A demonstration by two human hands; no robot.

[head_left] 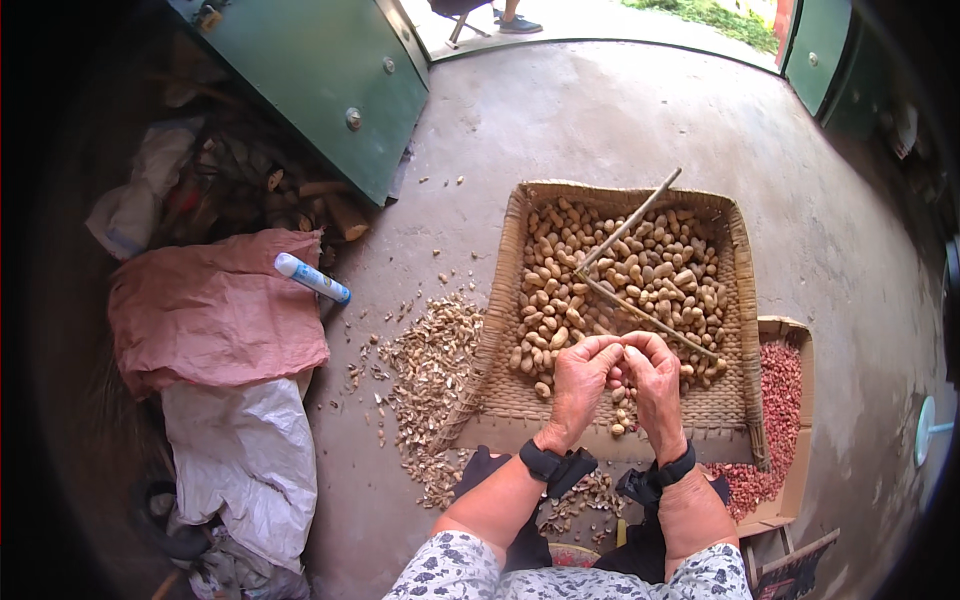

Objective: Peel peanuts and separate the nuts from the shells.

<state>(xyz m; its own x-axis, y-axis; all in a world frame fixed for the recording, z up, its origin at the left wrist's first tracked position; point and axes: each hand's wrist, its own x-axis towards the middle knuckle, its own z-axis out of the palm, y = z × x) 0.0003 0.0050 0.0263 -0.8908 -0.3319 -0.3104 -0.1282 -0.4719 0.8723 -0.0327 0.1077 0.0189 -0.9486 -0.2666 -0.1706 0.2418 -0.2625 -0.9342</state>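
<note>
My left hand (582, 385) and my right hand (655, 388) meet over the near part of a square woven basket (747, 310). Their thumbs and fingertips are pinched together on a peanut, mostly hidden by the fingers. Reddish peanut kernels (617, 378) show between the hands, just below the fingertips. Unshelled peanuts (650, 250) fill much of the basket, and a few lie at its near side between my wrists. Across the peanuts rests a thin bent stick (630, 222), one end sticking past the far rim. Both wrists carry black bands.
A heap of broken shells (435, 350) lies left of the basket. Right of it, a cardboard box (806, 400) holds red kernels (780, 400). A blue-white spray can (312, 278) lies by a pink sack (220, 305). Beyond stands a green door (320, 90); someone's shoe (520, 25) shows outside.
</note>
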